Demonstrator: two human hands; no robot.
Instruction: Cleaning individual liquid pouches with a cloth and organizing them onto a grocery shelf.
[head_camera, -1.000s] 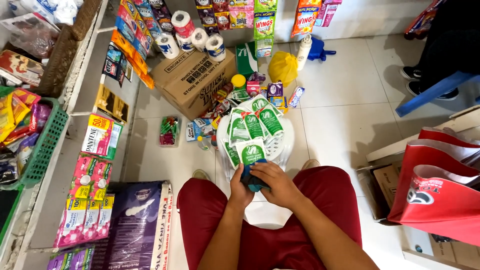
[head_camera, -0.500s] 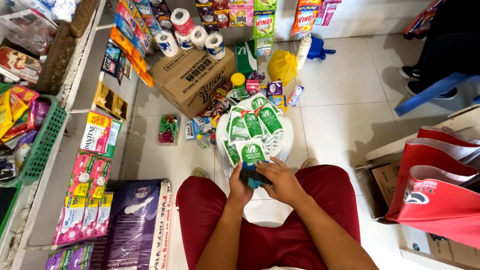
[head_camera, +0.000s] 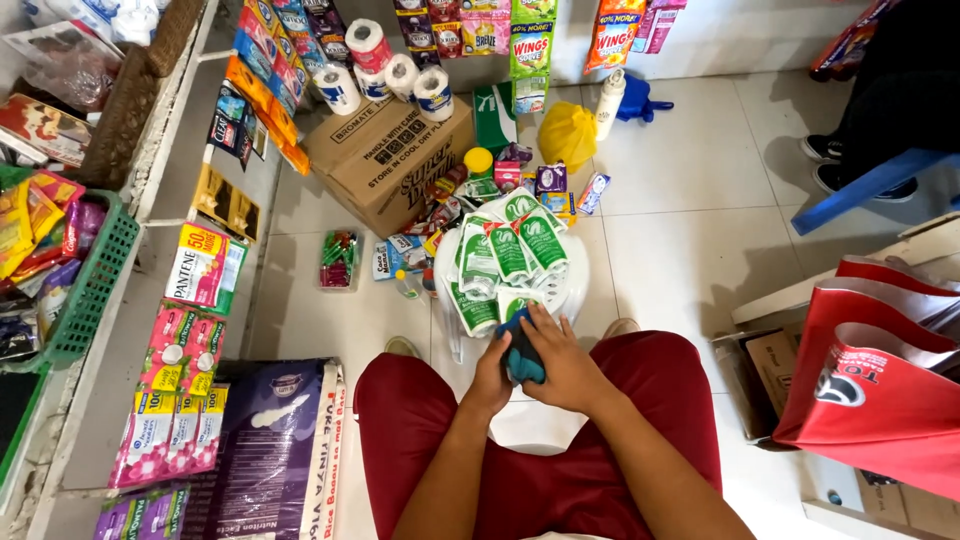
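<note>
The right hand (head_camera: 567, 365) is closed around a dark blue packet (head_camera: 522, 356), with the fingers wrapped over its right side. The left hand (head_camera: 493, 372) grips the same packet from the left, thumb side up. Both hands meet above the lap, between the knees of a seated person in red shorts (head_camera: 600, 440).

The blue packet sits at the near edge of a white plastic stool (head_camera: 573, 282). It touches the lowest of the green-and-white sachets (head_camera: 510, 255), which lie fanned across the stool top in overlapping rows.

Beyond the stool, on the tiled floor (head_camera: 680, 230), stands a brown cardboard box (head_camera: 385, 160). Three toilet paper rolls (head_camera: 390, 78) rest on or just behind the box. A yellow bag (head_camera: 567, 132) and a white bottle (head_camera: 608, 103) stand to the right of the box. Small mixed packets (head_camera: 470, 190) are scattered between the box and the stool.

On the left, a shelf (head_camera: 150, 300) carries pink sachet strips (head_camera: 175, 400) and a green basket (head_camera: 90, 290). A purple sack (head_camera: 270, 450) lies beside the left knee. Red paper bags (head_camera: 880, 380) stand on the right, well apart from the hands.
</note>
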